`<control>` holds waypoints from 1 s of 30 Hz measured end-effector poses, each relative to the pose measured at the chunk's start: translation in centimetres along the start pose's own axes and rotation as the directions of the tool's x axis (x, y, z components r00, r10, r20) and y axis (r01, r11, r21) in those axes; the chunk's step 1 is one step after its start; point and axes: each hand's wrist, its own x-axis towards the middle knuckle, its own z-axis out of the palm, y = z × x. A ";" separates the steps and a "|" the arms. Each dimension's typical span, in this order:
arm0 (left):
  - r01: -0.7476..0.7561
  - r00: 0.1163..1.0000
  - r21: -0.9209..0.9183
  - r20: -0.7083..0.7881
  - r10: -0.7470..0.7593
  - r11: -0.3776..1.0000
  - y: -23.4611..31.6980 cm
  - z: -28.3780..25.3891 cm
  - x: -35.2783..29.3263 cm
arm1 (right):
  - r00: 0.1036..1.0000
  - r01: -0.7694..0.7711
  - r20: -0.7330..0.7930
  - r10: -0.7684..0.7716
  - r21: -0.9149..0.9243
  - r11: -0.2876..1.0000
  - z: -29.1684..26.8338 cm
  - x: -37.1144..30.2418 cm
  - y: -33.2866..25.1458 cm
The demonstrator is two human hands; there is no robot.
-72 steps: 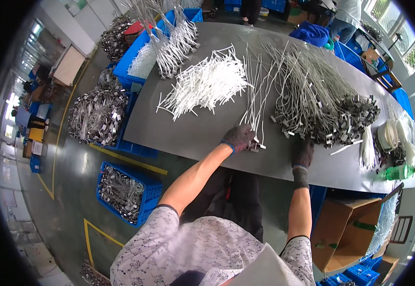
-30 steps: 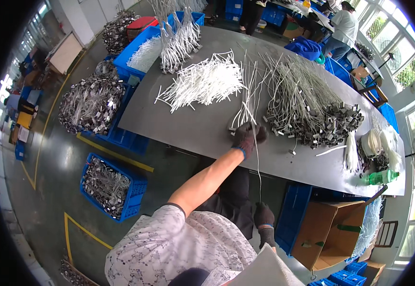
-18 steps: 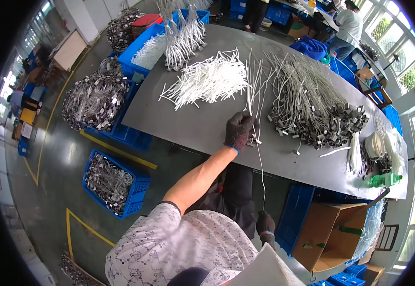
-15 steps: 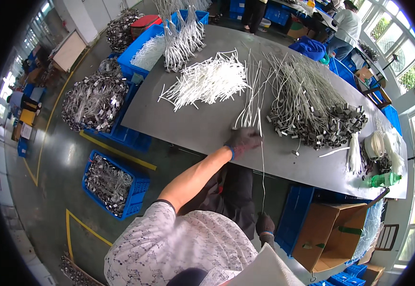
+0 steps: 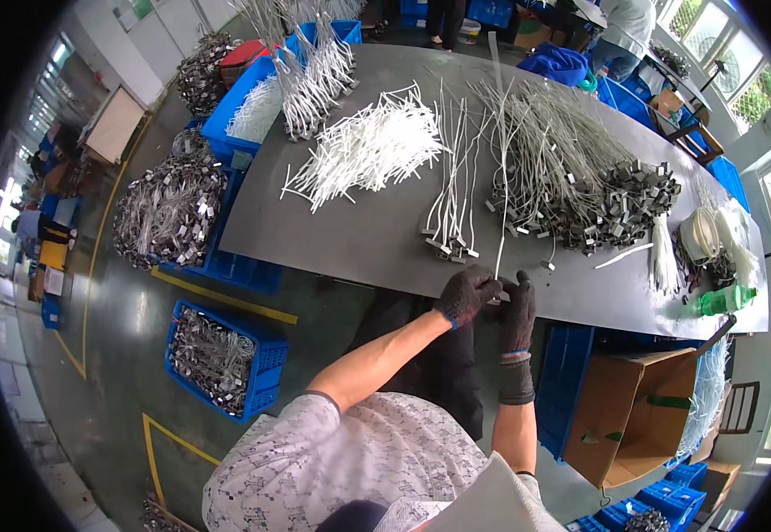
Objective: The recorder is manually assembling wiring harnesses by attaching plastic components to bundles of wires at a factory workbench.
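At the table's near edge my two gloved hands are close together. My left hand (image 5: 470,296) is closed in a pinch on the lower part of a thin wire (image 5: 503,199) with a white sleeve, which stretches up and away over the table. Beside it, my right hand (image 5: 517,312) pinches the wire's lower end, where a small metallic block shows between the fingers. Just beyond my left hand lies a small bunch of sleeved wires (image 5: 450,239) with dark connector ends. A large heap of wires (image 5: 572,168) with grey-black connectors spreads to the right.
White sleeves (image 5: 372,146) are piled on the grey table (image 5: 315,244) at left. Blue crates (image 5: 266,372) of wire bundles stand on the floor at left. A cardboard box (image 5: 616,417) sits below the table at right, near a green bottle (image 5: 727,300).
My right hand has come up from low beside my body to meet my left hand at the table edge. The wire now rises upward from my hands instead of hanging down between them.
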 end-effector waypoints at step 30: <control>0.832 0.549 0.493 -0.662 -0.510 0.255 -13.6 -26.0 13.0 | 0.914 -0.375 -0.244 0.323 -0.209 0.903 -12.7 6.3 6.6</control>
